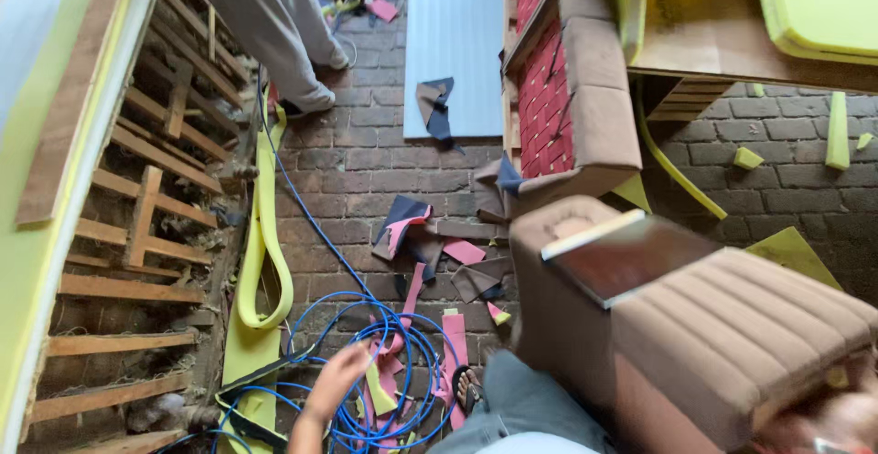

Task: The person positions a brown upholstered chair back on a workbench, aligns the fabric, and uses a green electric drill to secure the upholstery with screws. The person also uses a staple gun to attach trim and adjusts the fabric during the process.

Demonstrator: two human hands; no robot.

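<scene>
From the head camera, the left hand (334,376) reaches down toward the brick floor (366,161), its grip loosely open with fingers spread, holding nothing. It hovers just over a coiled blue hose (402,326) among pink and yellow scraps (455,333). The right hand (837,417) is blurred at the lower right corner, resting against a brown padded sofa piece (732,326); I cannot tell its grip. Another person's grey trouser legs (274,15) stand farther off.
</scene>
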